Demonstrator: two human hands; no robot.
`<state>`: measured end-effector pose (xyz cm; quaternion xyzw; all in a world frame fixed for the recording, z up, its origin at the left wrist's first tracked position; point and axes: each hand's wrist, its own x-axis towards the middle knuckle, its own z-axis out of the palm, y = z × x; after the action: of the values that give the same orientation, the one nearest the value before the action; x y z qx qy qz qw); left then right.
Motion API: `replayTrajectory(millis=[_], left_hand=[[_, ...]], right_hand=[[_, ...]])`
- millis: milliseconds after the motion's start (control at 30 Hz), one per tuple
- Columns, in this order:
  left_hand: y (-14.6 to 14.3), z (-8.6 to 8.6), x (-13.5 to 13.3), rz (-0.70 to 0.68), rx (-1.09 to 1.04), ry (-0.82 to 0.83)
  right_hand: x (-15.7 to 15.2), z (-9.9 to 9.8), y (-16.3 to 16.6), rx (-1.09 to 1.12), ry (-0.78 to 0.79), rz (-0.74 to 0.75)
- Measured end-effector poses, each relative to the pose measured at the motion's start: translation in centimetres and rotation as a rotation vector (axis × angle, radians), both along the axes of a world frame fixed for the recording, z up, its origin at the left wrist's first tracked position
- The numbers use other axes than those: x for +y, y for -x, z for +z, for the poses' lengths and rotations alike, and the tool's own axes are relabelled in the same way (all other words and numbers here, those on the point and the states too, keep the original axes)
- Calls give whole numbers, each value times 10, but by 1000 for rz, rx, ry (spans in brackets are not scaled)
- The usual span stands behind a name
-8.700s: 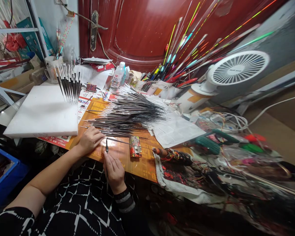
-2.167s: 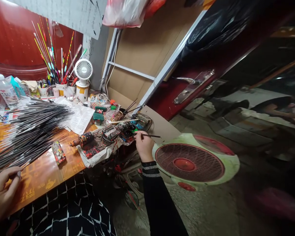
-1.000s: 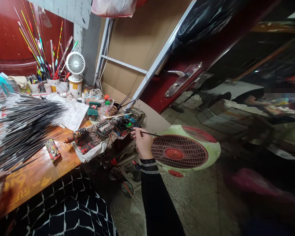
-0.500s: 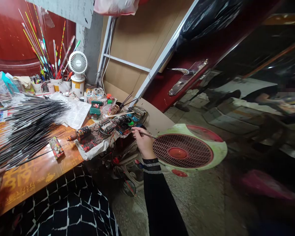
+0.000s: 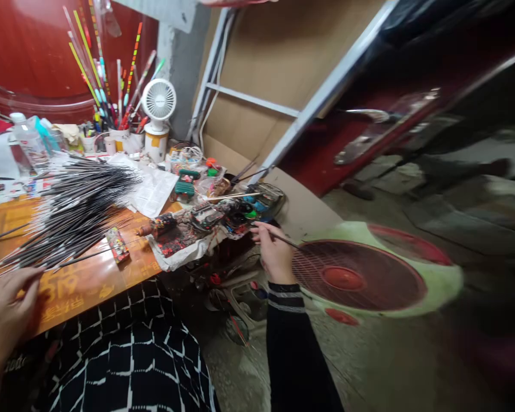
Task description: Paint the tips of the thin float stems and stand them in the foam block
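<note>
My right hand [image 5: 276,254] pinches a thin dark-handled paintbrush [image 5: 288,242] just off the right corner of the table. The brush's tip is at the edge of the paint-crusted cloth [image 5: 182,252], beside small paint pots [image 5: 249,212]. At the near left edge, my left hand [image 5: 12,306] has its fingers curled at the end of a thin dark rod [image 5: 81,257]. The rod's other end leans on a paint-spotted block [image 5: 118,246]. Behind it, a large pile of similar dark rods [image 5: 81,194] with pale ends lies across the orange tabletop [image 5: 98,277].
A small white fan [image 5: 159,100] stands at the back by cups of colourful fishing floats [image 5: 120,134]. Printed paper [image 5: 157,191] lies beside the pile, with a plastic bottle [image 5: 24,140] behind. A floor fan [image 5: 347,277] stands close to the right of my right hand.
The view has swung left, so everything sits further right in the picture. More of my left hand now shows. My right hand keeps its pinch on the paintbrush by the paint pots.
</note>
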<state>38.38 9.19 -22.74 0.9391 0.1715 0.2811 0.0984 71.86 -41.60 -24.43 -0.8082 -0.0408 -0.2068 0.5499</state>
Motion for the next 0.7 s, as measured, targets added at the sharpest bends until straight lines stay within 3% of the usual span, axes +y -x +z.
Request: replayTrajectory(millis=[133,300,500,700], left_hand=[[-3,14,-14,-2,-17,26],[3,4,-6,-41,-89,-47],[12,-5,2,-42,-55,-107],[16,-5,5,-41,-49,-163]], right_hand=[[4,-10,9,-44,-106,-112],[26,-20,43,-228,-160,-208],[76,-30,102,-373,-30,-68],[111,-35,132,-480,89,100]])
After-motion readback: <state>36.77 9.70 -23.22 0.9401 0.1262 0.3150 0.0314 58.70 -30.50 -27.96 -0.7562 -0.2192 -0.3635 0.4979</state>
